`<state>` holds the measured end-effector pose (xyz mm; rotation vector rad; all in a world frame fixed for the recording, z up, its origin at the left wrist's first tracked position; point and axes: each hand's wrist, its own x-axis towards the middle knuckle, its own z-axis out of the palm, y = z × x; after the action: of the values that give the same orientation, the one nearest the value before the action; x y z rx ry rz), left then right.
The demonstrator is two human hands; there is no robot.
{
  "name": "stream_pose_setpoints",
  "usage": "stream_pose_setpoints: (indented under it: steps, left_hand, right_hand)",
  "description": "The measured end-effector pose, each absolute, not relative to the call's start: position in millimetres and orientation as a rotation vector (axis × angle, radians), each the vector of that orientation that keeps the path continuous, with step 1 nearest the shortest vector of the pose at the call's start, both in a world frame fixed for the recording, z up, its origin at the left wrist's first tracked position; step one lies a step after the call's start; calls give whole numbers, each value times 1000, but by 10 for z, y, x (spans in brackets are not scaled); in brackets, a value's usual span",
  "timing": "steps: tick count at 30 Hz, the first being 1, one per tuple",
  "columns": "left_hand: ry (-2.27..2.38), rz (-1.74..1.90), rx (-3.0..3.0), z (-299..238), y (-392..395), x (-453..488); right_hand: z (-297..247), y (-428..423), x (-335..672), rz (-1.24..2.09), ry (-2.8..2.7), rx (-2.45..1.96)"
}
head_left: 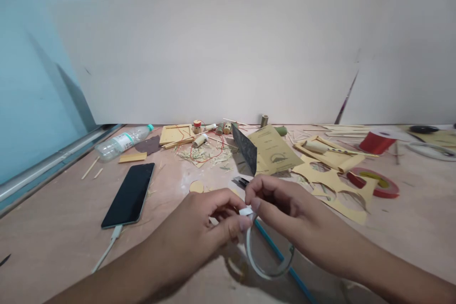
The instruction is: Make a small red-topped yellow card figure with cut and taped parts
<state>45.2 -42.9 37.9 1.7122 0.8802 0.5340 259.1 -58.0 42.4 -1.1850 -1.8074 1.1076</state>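
Observation:
Both hands meet low in the middle of the head view. My left hand (206, 221) is closed, thumb and fingers pinching the white end of a clear tape roll (268, 255). My right hand (276, 204) is closed too, its fingertips pinching the same white end from the other side. The roll hangs below the hands, just above the wooden tabletop (53, 237). A blue stick (274, 249) lies on the table under the roll. A small dark metal tool (241, 181) lies just beyond my right hand.
A black phone (130, 194) on a white cable lies to the left, a plastic bottle (123, 141) beyond it. Sandpaper sheets (272, 149), cut yellow paper (335, 185), red tape rolls (377, 184), bamboo pieces and shavings (204, 152) lie across the back. White boards (228, 52) wall the far side.

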Motion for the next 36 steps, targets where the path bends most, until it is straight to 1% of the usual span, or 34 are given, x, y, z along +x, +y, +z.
stream_pose_setpoints:
  steps: [4,8,14,17,24,29,33,36]
  left_hand:
    - [963,631,1868,447,-419,448]
    - [1036,662,1850,461,-425,459]
    - [1046,673,1836,443,-426,468]
    - [1065,665,1746,429,-431,466]
    - [1033,654,1641,422,-462,466]
    - [1032,688,2001,460,-450,481]
    - [1015,675,2134,438,-422,477]
    - [969,722,2240,405,-421,469]
  right_hand:
    - [467,-558,2596,1229,-1754,-1230]
    - [478,-563,2594,1378,-1704,-1230]
    - [485,-585,2606,1466,-1664,-1219]
    - [484,-577,2598,1452,-1663,-1212]
    - [467,-559,2570,1284,-1717,-1220]
    - [427,-572,2569,1206,-1757,-1197]
    - [418,-579,2580,1188,-1769,-1190]
    - [438,-579,2588,1331,-1655,-1172]
